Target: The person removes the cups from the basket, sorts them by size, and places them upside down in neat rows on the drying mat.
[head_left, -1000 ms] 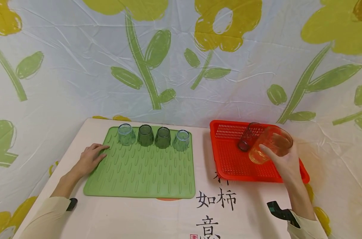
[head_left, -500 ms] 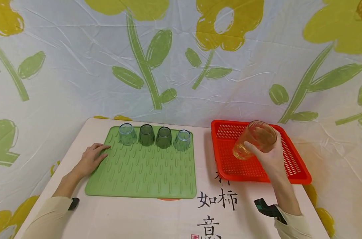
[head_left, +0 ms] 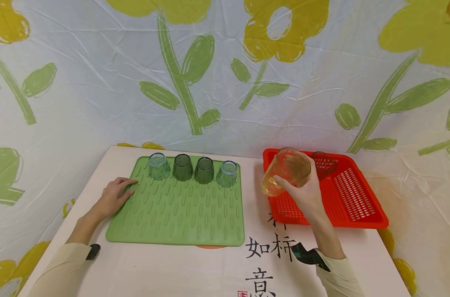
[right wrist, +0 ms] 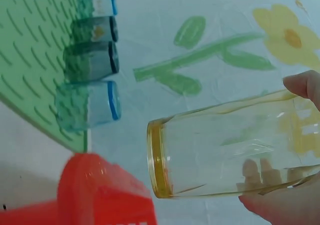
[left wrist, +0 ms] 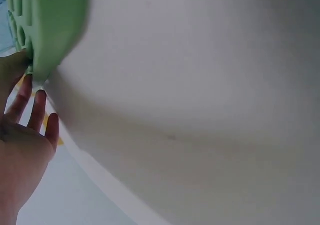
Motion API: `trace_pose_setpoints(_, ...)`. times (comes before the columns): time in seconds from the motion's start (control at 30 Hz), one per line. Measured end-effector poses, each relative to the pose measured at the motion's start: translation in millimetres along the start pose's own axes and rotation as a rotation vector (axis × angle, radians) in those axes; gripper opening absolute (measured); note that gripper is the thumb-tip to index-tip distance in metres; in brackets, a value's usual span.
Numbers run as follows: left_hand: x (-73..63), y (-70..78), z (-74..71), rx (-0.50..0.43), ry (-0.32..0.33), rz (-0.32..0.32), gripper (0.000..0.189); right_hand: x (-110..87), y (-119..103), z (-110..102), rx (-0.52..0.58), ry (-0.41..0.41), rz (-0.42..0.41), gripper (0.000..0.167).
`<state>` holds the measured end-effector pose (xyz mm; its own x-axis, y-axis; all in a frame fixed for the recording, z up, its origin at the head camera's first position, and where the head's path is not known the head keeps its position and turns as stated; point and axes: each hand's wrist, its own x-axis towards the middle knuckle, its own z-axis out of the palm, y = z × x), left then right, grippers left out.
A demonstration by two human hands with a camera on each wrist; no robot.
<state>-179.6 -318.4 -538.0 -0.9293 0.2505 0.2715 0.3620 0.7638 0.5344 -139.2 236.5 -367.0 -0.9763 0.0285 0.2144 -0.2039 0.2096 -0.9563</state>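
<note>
My right hand [head_left: 309, 194] grips a yellow-tinted drinking glass [head_left: 282, 175], thumb on the near side. The glass is tilted over the left side of the red basket [head_left: 352, 194]; its thick-edged end [right wrist: 159, 160] points left in the right wrist view. My left hand [head_left: 113, 198] rests at the left edge of the green drying mat [head_left: 176, 218], fingers touching it. In the left wrist view, thumb and fingertips lie close to the mat's edge [left wrist: 55, 30]. Along the mat's back edge stand several short glasses: two light blue [head_left: 159, 168] and two dark grey [head_left: 204, 171].
A dark reddish glass [head_left: 324, 161] lies in the back of the basket, partly hidden by my right hand. The pale tabletop [head_left: 165, 270] bears black writing [head_left: 270, 247]. A flower-printed sheet [head_left: 110, 82] hangs close behind the table.
My right hand has carried the yellow glass leftward across the basket to its left side. The dark glass in the basket was hidden half a second ago and shows again. My left hand stays put.
</note>
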Motion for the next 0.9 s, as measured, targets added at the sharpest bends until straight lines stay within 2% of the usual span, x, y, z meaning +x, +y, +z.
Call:
trace_pose_setpoints(0.07,-0.3,2.7,-1.6,-0.011,-0.011,-0.015,0.033,1.7,2,8,-0.002,-0.019,-0.003,0.077)
trace_pose_setpoints(0.27,-0.7,12.4,-3.9,-0.047,-0.016,-0.052,0.033,6.4,8,31,0.107,-0.080,-0.060,0.078)
trace_pose_setpoints(0.4,2.3,21.0,-2.8,-0.092,0.011,-0.028,0.032,8.5,11,44,0.162,-0.112,-0.093,0.079)
trace_pose_setpoints(0.57,9.4,35.1,2.7,-0.152,0.049,0.003,0.032,11.0,16,59,0.218,-0.129,-0.095,0.079)
trace_pose_setpoints(0.73,15.2,53.6,10.3,-0.198,0.085,0.028,0.031,10.8,18,78,0.323,-0.156,-0.087,0.081)
trace_pose_setpoints(0.9,18.5,74.4,17.2,-0.253,0.109,0.026,0.033,10.9,20,94,0.298,-0.183,-0.093,0.082)
